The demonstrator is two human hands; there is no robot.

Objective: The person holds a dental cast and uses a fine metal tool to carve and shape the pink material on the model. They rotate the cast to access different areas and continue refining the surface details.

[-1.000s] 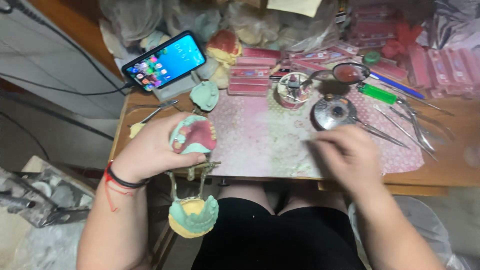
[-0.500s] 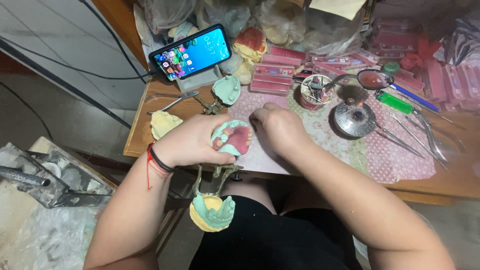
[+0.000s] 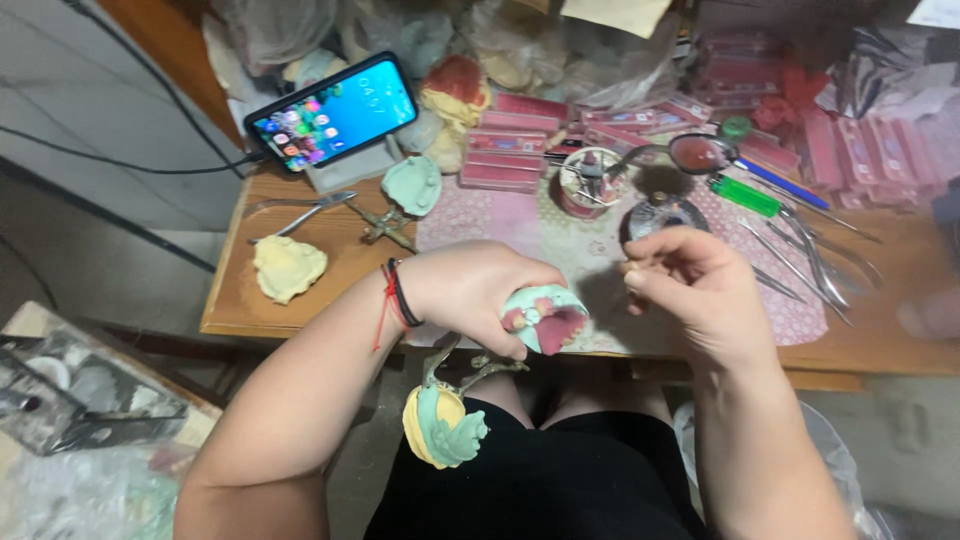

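The wooden tabletop [image 3: 290, 315] is crowded: a patterned pink mat [image 3: 560, 235] lies across its middle, a phone [image 3: 335, 112] leans on a stand at the back left, and flat red boxes [image 3: 505, 160] are stacked along the far edge. A pale yellow plaster cast [image 3: 288, 267] lies alone near the left corner, a second green cast on a metal frame [image 3: 405, 195] lies below the phone, and thin metal instruments [image 3: 800, 250] are fanned out at the right.

The left hand [image 3: 470, 290] is clamped round a green dental model with pink wax gums [image 3: 545, 318], held over the tabletop's near edge above the lap. From it a brass articulator hinge [image 3: 465, 368] hangs down to the lower cast [image 3: 440, 425], green on yellow.

The right hand [image 3: 690, 290] hovers just beside the model, fingertips pinched together; whether something tiny sits between them I cannot tell.

It looks like tooth-setting work on the wax rim, the hand between pick-up and placement. The next move would call for a steady left hold and a fine, precise approach into the wax.
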